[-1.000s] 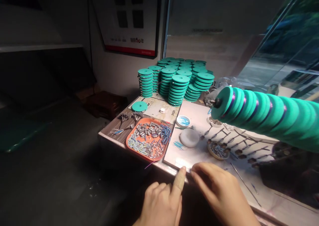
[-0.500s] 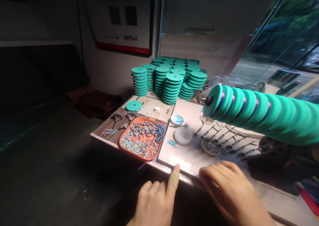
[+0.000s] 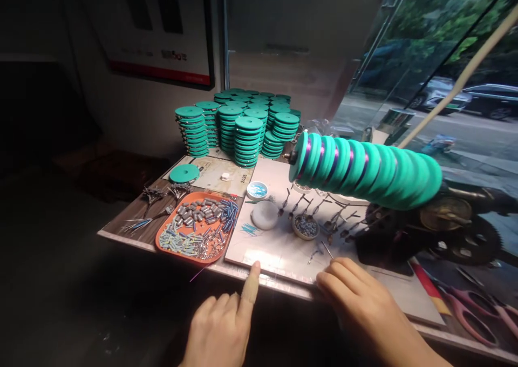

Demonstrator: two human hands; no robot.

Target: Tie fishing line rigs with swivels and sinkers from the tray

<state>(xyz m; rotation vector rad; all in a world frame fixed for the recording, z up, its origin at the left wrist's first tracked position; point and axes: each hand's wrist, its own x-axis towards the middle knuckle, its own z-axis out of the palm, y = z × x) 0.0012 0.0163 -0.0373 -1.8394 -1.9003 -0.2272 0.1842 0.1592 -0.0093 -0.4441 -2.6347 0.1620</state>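
My left hand [image 3: 222,324] is low at the table's front edge, forefinger stretched up to the edge of the white board [image 3: 283,248], the other fingers curled under. My right hand [image 3: 356,302] lies palm down on the board's front edge, fingers bent and close together; what they pinch, if anything, is too small to see. A thin line shows at the table edge near my left forefinger. A row of teal spools [image 3: 364,167] with purple line sits on a horizontal shaft above the board.
Stacks of teal spools [image 3: 238,129] stand at the back. An orange tray [image 3: 194,226] of small metal and blue parts lies at the left. A small dish [image 3: 305,226], a white pad [image 3: 265,215] and rigged hooks lie mid-board. Pink scissors [image 3: 481,310] lie at the right.
The view has swung to the right, so the table has shifted left in frame. My hands have drawn apart along the board's front edge, the right one further right.
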